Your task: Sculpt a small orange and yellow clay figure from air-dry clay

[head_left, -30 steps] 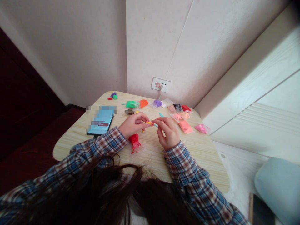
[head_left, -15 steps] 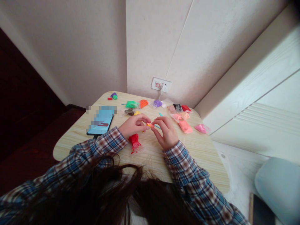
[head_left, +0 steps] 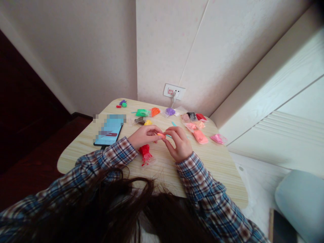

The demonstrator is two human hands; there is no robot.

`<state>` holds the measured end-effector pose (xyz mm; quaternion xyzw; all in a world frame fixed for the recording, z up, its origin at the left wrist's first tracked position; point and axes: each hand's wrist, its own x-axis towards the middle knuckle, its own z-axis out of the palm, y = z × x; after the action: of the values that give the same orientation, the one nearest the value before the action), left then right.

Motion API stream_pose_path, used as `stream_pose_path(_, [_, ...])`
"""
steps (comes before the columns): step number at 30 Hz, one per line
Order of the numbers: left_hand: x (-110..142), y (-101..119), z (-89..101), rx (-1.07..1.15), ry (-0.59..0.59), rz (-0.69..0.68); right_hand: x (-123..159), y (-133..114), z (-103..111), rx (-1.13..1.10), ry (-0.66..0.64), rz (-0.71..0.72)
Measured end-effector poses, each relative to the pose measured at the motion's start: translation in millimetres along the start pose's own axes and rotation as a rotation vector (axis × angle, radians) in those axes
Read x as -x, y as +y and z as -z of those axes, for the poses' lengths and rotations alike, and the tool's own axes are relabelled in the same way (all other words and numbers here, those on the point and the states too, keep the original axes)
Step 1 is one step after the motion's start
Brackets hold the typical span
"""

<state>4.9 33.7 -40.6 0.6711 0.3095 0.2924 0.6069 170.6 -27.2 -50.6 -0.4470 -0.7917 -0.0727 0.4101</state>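
My left hand (head_left: pixel 143 136) and my right hand (head_left: pixel 178 143) meet over the middle of a small wooden table (head_left: pixel 217 168). Both pinch a small orange-yellow clay piece (head_left: pixel 160 135) between their fingertips. A thin teal tool (head_left: pixel 170 136) pokes out beside the fingers of my right hand. A bag of red clay (head_left: pixel 146 153) lies on the table just below my left hand. Plaid sleeves cover both wrists.
A phone (head_left: pixel 109 131) lies at the table's left. Several clay bags sit along the far side: green (head_left: pixel 142 112), orange (head_left: pixel 155 111), purple (head_left: pixel 170 111), pink (head_left: pixel 200 136). A small clay figure (head_left: pixel 123 103) stands at the far left corner. A wall socket (head_left: pixel 173 91) is behind.
My hands have drawn closer together and dropped slightly toward the table; the fingertips now press on the small clay piece from both sides.
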Motion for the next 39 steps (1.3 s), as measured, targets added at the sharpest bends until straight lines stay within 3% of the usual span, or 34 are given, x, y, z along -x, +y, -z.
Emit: stream_pose_path(39, [0.9,1.1,1.7,-0.038,0.01,-0.043,-0.2,-1.9,2.0,-0.031,0.011,-0.016])
